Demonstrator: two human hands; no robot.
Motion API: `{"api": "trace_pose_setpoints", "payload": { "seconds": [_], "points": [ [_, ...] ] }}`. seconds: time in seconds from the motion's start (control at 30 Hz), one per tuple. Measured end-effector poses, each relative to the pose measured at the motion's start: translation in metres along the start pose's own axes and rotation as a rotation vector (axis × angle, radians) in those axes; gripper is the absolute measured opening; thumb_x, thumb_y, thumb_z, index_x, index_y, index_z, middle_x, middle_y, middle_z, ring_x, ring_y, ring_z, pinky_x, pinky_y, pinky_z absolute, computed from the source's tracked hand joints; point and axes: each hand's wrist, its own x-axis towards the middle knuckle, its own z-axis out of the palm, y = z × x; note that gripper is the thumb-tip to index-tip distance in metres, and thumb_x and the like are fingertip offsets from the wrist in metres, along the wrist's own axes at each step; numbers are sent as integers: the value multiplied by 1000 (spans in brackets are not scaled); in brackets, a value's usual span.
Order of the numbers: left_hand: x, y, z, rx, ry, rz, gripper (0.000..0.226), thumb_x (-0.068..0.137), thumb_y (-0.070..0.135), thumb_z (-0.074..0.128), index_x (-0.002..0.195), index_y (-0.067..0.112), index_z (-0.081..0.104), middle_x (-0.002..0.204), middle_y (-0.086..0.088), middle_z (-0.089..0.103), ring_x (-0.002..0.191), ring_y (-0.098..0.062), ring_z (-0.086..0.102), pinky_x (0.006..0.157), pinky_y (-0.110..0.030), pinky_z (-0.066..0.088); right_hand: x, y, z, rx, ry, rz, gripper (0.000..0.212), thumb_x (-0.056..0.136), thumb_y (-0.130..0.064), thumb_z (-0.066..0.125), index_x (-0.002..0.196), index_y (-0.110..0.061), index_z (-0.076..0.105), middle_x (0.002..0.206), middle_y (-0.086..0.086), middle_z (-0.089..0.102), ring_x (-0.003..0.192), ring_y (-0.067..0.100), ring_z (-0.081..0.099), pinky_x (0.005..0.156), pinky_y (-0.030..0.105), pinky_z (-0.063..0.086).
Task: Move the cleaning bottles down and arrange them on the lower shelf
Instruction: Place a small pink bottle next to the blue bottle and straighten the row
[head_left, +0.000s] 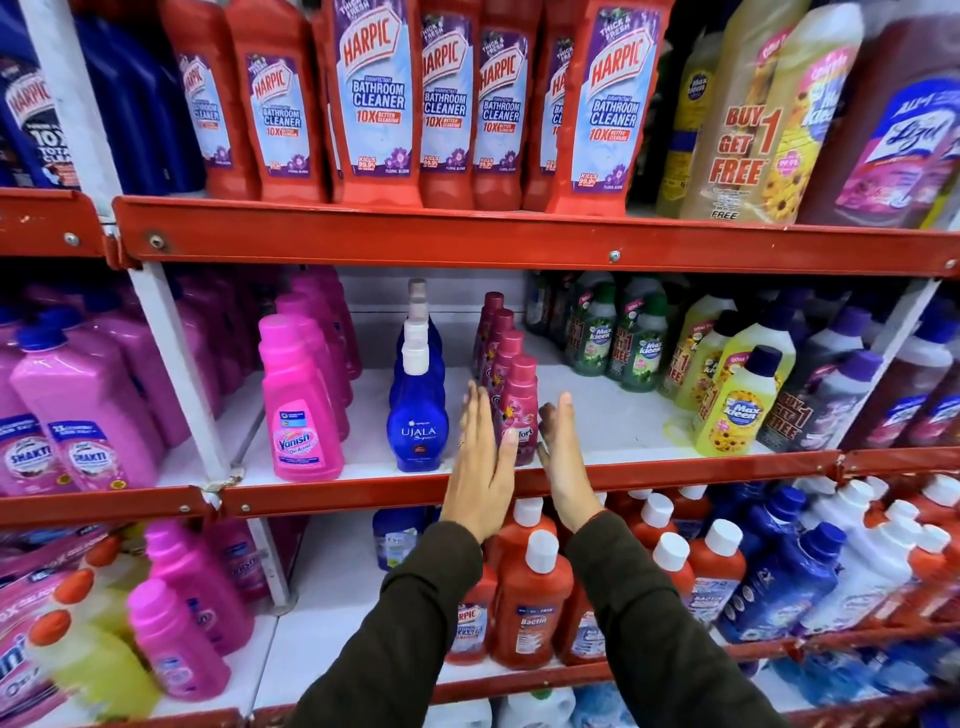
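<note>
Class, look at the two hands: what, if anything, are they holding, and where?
Nothing is gripped. The left hand and right hand are flat and open either side of the front Comfort bottle; contact cannot be told.

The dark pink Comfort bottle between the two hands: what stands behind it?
Behind the Comfort bottle stand three more dark pink bottles in a row. Only their caps and shoulders show; their labels are covered.

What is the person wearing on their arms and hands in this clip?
Both arms are in long dark olive-brown fabric sleeves that end at the wrists. The left hand and right hand are bare, with no gloves. A small ring seems to sit on one left-hand finger.
</note>
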Motion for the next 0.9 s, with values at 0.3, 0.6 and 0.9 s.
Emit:
{"api": "trace_pose_setpoints", "payload": {
  "seconds": [0.3, 0.6, 0.9],
  "points": [
    [34, 5, 27, -590, -62, -452, 66, 109, 58, 24, 163, 22, 27, 162, -11, 42, 146, -25, 44, 126, -49, 32, 4, 3, -6, -64, -88, 52, 63, 97, -64, 16, 141, -31, 47, 113, -15, 61, 97, -10, 58, 84, 10, 41],
    [31, 4, 29, -526, -31, -434, 59, 111, 53, 22, 164, 27, 23, 163, -7, 41, 147, -24, 44, 126, -51, 33, 5, 4, -6, -101, -70, 48, 67, 96, -67, 21, 143, -29, 49, 127, -5, 61, 104, -4, 59, 86, 15, 41],
    [25, 14, 23, -505, -32, -421, 60, 112, 52, 22, 167, 28, 13, 170, -3, 29, 154, -22, 33, 129, -48, 26, -3, -2, -5, -61, -37, 15, 62, 99, -61, 23, 144, -26, 47, 128, -8, 58, 110, -7, 56, 87, 10, 39]
  ]
}}
